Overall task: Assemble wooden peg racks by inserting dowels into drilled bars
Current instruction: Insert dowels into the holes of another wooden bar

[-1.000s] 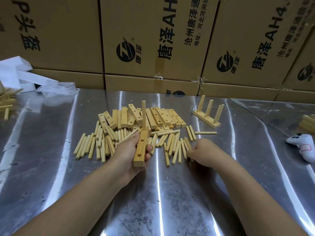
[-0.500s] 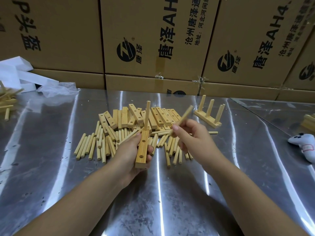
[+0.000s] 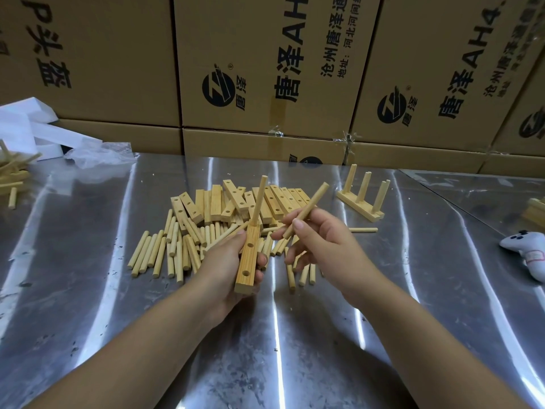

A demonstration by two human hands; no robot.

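Head camera: a loose dowel (image 3: 308, 208) is pinched, tilted up to the right, between the thumb and curled fingers (image 3: 298, 225) of the right hand (image 3: 327, 246). A drilled bar (image 3: 248, 262) is gripped by the left hand (image 3: 227, 264) just beside it, with a seated dowel (image 3: 259, 202) standing in its far hole and two holes bare. Behind, spare dowels (image 3: 159, 252) and spare bars (image 3: 277, 199) are heaped on the steel surface (image 3: 295, 335); a finished rack (image 3: 361, 202) is stood further right.
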